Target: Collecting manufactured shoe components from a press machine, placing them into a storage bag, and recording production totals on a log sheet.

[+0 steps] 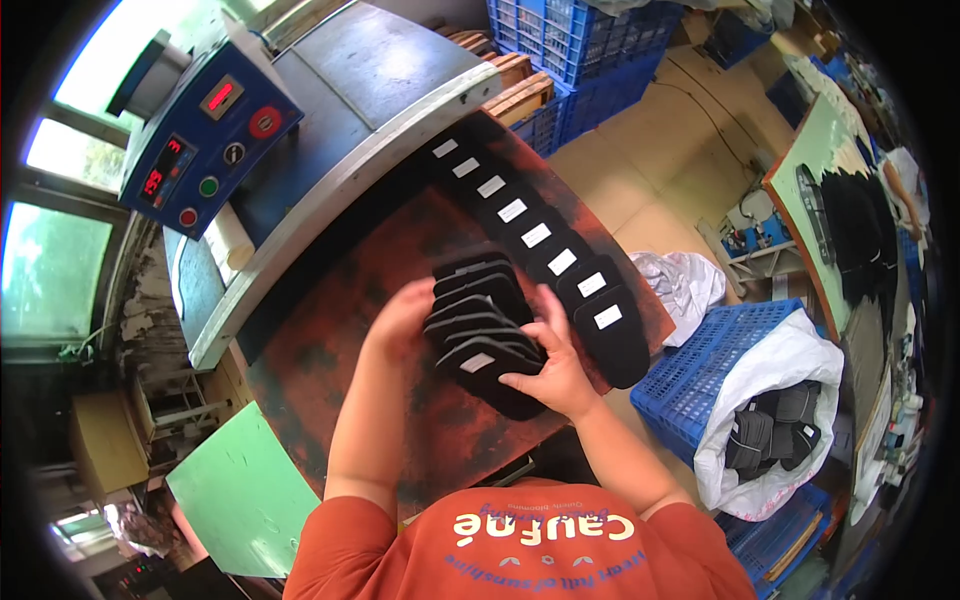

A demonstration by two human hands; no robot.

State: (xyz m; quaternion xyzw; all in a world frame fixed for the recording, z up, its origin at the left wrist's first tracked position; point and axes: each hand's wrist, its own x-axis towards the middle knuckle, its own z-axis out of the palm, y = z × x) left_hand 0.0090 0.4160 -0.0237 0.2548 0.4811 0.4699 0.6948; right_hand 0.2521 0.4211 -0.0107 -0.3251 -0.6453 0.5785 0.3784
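Note:
A fanned stack of black, rounded, flat pieces [490, 345] is held up over the reddish-brown worktable [340, 390]. A white label shows on its front piece. My right hand [560, 375] grips the stack's right side, thumb across the front piece and fingers at the edge. At the stack's left side, my left hand [398, 318] is closed around the edges; it is slightly blurred and its fingertips are hidden. Beyond the right hand lies an overlapping row of similar black pieces [613, 350], each with a white label, running along the table's right side.
At the left stands a machine with a blue control box [210, 130] and a pale-edged bed [300, 200]. To the right are a blue crate [690, 370] and a white sack [815, 375] holding dark pieces. Blue crates [585, 45] stand at the back.

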